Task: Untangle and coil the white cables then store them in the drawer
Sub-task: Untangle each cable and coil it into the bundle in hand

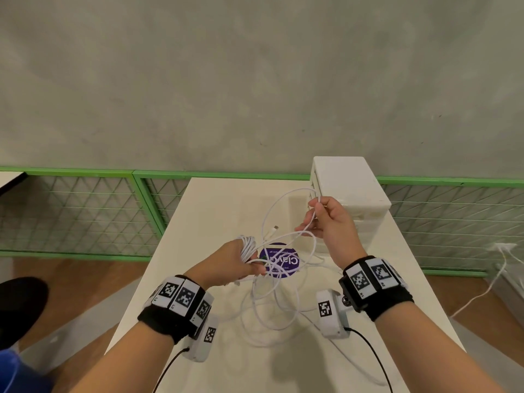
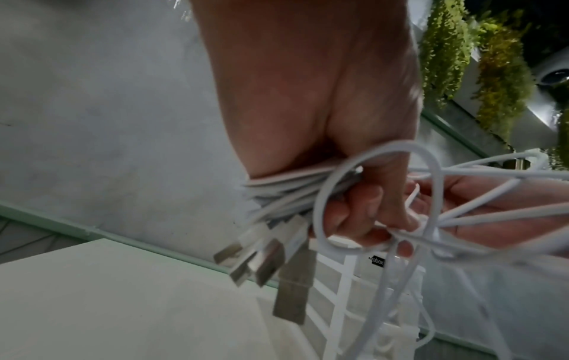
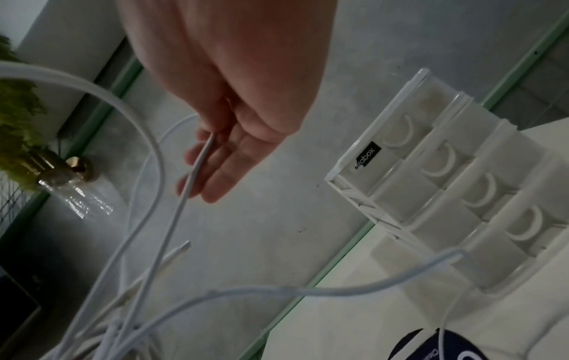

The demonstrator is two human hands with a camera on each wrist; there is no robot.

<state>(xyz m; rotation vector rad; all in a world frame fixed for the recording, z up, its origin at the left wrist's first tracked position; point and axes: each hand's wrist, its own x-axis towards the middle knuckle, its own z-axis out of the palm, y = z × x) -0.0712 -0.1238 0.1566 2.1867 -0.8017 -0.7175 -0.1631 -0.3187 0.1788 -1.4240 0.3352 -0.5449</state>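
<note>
Head view: left hand (image 1: pixel 238 260) closed round a partly wound bundle of thin white cables (image 1: pixel 247 246), raised above the white rectangular table (image 1: pixel 215 199). Left wrist view: turns of the bundle (image 2: pixel 277 190) wrapped across the palm and trapped under curled fingers (image 2: pixel 357 214), with flat metal plug ends (image 2: pixel 264 263) hanging below the fist. Right hand (image 1: pixel 330 219) lifted higher and nearer the white plastic drawer unit (image 1: pixel 351 185), pinching a single white strand (image 1: pixel 314 214) between thumb and fingertips; right wrist view: the same strand (image 3: pixel 197 165) lying along loosely extended fingers (image 3: pixel 221 170). Remaining cable spread in slack, crossing loops (image 1: pixel 272 302) on the tabletop, partly over a round purple sticker (image 1: pixel 279 259); one free small connector (image 1: pixel 274 229) dangling between the hands. Drawer fronts with curved pulls (image 3: pixel 437 165) apparently all closed.

Step in hand, by judgement: drawing one strand free of the tangle to feed onto the coil. Best done with light tension only, sliding the pinch along the strand toward the knot rather than pulling hard, since a sharp tug would likely tighten the crossings on the table. Firm hold on the wound turns advisable, so that earlier loops do not spring off the palm. Each new turn best laid beside the last at matching loop size, plug ends kept outside the coil. Storage not yet begun.
</note>
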